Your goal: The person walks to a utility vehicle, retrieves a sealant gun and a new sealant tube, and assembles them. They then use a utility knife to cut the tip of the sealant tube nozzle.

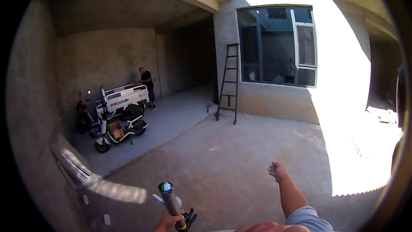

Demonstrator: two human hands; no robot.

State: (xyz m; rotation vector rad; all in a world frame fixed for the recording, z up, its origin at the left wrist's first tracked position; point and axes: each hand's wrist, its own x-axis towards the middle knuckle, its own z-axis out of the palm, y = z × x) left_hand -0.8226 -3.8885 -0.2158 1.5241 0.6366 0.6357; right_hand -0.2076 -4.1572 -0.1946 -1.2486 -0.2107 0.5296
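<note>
Near the bottom edge, my left hand [168,220] is wrapped round a dark grey tube-shaped tool [172,204]. Its upper end is round and glassy, and a yellow band and a black looped part show lower down. A thin white and blue piece [158,198] sticks out beside the tube; how it is attached cannot be made out. My right arm reaches forward over the concrete floor [240,159]. At its end my right hand [278,171] appears empty, its fingers loosely bent and slightly apart, touching nothing.
A black stepladder [228,83] leans by the window [277,45]. At the left stand a white scooter [122,131] carrying a cardboard box, a white cargo tricycle [124,99] and a person [146,83]. Long boards [71,161] lie along the left wall. A low step edge crosses the floor.
</note>
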